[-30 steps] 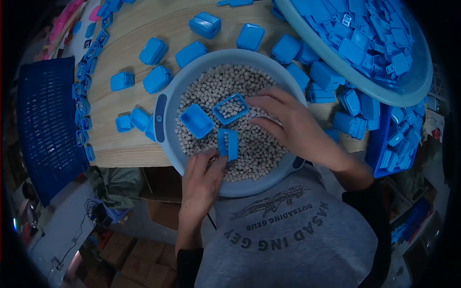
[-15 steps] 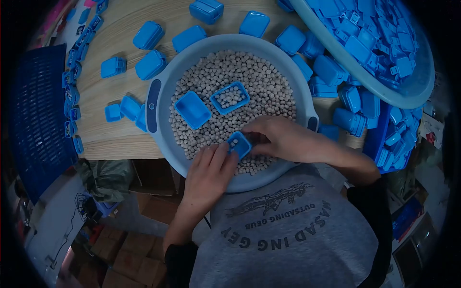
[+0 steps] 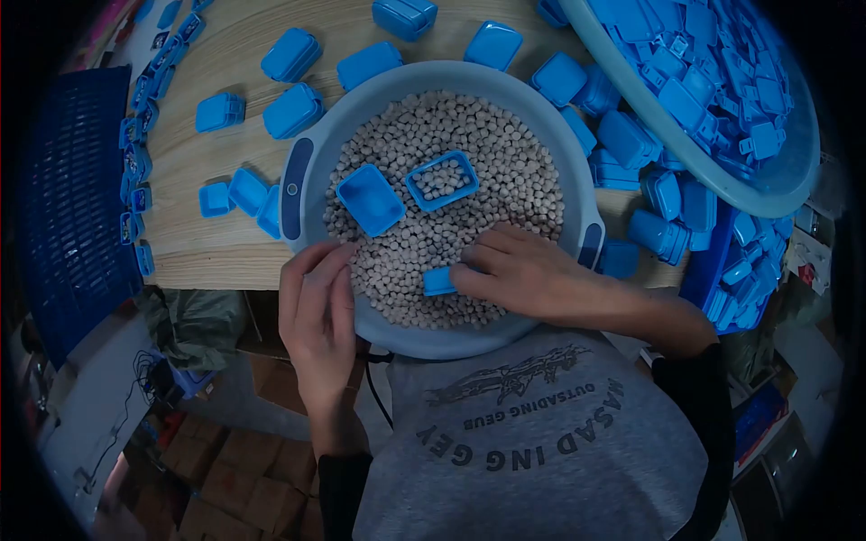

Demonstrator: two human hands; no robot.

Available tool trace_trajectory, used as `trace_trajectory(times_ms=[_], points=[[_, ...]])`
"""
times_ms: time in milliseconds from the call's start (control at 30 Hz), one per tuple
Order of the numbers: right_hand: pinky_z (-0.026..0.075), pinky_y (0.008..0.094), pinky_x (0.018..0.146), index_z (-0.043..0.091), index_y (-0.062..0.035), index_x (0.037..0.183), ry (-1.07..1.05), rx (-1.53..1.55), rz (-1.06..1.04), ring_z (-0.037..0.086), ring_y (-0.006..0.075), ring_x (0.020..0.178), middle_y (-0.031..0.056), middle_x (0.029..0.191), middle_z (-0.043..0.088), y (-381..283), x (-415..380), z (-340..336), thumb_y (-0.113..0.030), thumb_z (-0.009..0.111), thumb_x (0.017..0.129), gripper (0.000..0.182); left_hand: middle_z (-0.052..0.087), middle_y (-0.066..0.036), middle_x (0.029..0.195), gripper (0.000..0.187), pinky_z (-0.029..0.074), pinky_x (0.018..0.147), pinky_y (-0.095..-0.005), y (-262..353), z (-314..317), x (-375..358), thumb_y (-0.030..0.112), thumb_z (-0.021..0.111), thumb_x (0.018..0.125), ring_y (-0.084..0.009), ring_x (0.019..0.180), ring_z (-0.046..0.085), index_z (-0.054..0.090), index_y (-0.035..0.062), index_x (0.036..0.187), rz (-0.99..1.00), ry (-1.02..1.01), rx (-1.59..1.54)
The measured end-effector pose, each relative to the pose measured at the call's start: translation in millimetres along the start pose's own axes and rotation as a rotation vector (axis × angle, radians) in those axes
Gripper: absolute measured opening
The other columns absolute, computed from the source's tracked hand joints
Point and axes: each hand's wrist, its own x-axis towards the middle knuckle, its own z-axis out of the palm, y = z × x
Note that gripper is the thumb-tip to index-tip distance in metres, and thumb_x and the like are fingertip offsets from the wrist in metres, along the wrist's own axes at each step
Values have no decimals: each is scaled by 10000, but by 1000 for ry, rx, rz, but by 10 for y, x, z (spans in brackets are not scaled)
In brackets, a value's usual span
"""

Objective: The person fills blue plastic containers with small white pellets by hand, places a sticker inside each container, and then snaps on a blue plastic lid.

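A grey-blue basin (image 3: 298, 189) holds a bed of small pale round pellets (image 3: 492, 135). Near its front, my right hand (image 3: 519, 270) grips a small blue box (image 3: 439, 281), which is tipped among the pellets; the fingers cover its right end. My left hand (image 3: 316, 302) is over the basin's left front rim, fingers stretched and a little apart, with nothing visible in them. On the pellets behind lie an empty blue box (image 3: 371, 200) and another blue box (image 3: 442, 180) filled with pellets.
Closed blue boxes (image 3: 293, 110) stand around the basin on the wooden table (image 3: 198, 261). A large tub (image 3: 622, 108) of blue lids is at the back right, above a blue crate (image 3: 699, 287) of parts. A blue basket (image 3: 77, 198) stands left.
My left hand has let go of the small blue box and moved left to the basin's rim. My right hand has tipped the box and moved it slightly left and down.
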Motion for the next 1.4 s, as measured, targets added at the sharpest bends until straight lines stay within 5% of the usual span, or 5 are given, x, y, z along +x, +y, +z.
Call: trace_trajectory(times_ms=[233,433,833,1167,1400], points=[[438,351,692,498,-78,935,-148,168,50,533,241,801,74,777,501,-88,-3,-66,-101,524,740,198,553,-116,978,202,462,691,-282,-9,37,-55,-54,543,812,-205,845,567,600,9,996,-32,-75,-125],[439,341,694,499,-81,938,105,-200,-17,529,241,801,66,766,498,-22,34,84,-106,523,748,192,554,-115,967,209,463,664,-291,5,64,-60,-53,554,797,-216,819,568,598,14,990,20,-151,-42],[414,379,737,487,-51,951,-272,439,190,528,293,844,112,852,529,-88,97,-32,-100,583,776,205,557,-114,986,203,461,676,-292,61,70,-81,-31,558,806,-216,842,570,593,15,1001,-111,-205,-156],[479,333,731,474,-55,1085,135,971,367,585,205,899,101,1011,534,-28,-41,-231,-102,655,774,363,515,-119,1166,652,441,840,-331,124,88,-40,54,730,673,-240,1016,536,428,33,1250,-37,-412,-321],[461,320,845,481,-78,1210,206,691,321,536,232,1047,90,1113,536,-132,-72,-301,-89,699,716,541,518,-116,1136,686,439,824,-324,170,108,-46,70,746,660,-215,966,537,417,39,1260,-37,-373,-387]])
